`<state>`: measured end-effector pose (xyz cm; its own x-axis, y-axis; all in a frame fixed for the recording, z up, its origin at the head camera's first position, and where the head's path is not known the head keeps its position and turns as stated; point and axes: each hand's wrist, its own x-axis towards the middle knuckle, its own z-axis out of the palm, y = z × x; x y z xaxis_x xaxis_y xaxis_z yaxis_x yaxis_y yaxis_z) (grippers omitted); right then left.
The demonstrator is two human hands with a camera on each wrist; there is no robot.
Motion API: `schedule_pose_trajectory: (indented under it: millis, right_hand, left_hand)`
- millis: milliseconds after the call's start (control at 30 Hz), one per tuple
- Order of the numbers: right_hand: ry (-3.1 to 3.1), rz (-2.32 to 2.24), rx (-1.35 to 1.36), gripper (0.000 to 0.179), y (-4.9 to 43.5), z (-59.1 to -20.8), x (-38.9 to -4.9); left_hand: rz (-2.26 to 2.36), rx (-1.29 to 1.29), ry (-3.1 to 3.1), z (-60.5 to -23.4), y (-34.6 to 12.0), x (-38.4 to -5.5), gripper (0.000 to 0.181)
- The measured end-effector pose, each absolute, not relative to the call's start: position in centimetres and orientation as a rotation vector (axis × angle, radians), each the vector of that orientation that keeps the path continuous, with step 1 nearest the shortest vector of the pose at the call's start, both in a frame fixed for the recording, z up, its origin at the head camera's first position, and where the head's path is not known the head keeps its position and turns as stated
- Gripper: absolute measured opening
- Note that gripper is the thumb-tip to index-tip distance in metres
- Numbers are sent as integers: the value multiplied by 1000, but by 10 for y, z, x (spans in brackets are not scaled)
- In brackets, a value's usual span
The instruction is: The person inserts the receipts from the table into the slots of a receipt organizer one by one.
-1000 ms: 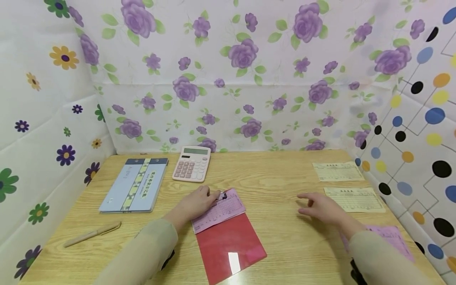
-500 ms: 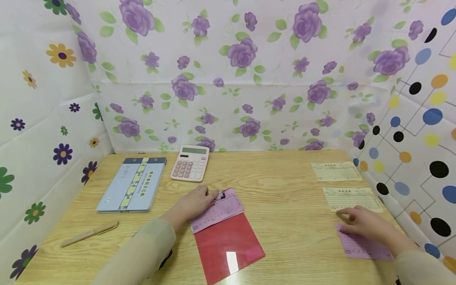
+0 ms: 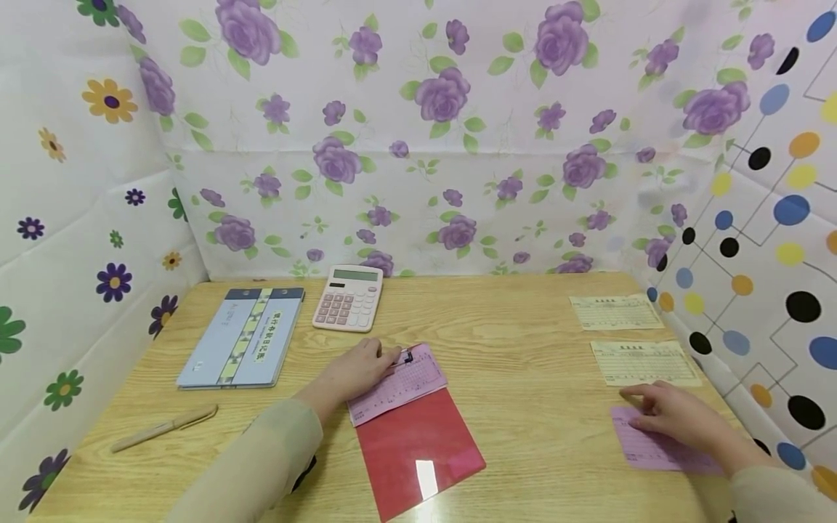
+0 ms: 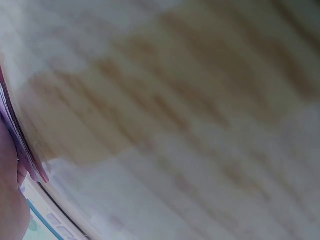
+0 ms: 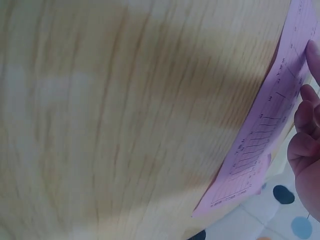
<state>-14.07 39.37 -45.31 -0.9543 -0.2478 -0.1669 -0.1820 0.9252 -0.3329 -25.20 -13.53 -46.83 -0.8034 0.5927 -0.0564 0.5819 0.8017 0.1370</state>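
Note:
A red clipboard (image 3: 421,454) lies slanted in the middle of the table, with several pink slips (image 3: 402,392) under the small black clip (image 3: 408,357) at its top. My left hand (image 3: 360,367) grips the clip, thumb against it and fingers bent over the slips' left side. The left wrist view has only part of this hand (image 4: 10,200), beside the edges of the slips (image 4: 17,132). At the right, my right hand (image 3: 680,414) is over a loose pink slip (image 3: 654,450); its thumb touches the slip and its index finger reaches past the top edge.
Two yellow slips (image 3: 644,363) lie one behind the other beyond my right hand. A pink and white calculator (image 3: 348,299) stands behind the clipboard. Blue account books (image 3: 238,341) and a tan pen (image 3: 163,428) are at the left. Patterned cloth (image 3: 405,145) walls the table in.
My right hand has moved right and toward me, onto the loose pink slip. That slip has shifted left. My left hand has stayed at the clip.

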Motion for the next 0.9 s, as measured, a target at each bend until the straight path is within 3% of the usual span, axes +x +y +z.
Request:
schedule_pose_trajectory:
  millis: [333, 600, 900]
  right_hand:
    - [2924, -519, -410, 47, 360, -458, -152]
    - [2892, -572, -451, 44, 319, -461, -172]
    - [2951, -544, -554, 39, 273, -463, -190]
  left_hand:
    - [464, 630, 2843, -470, -131, -255, 48]
    - [164, 946, 2888, -467, -135, -251, 48]
    - [75, 1031, 2918, -468, -136, -252, 46]
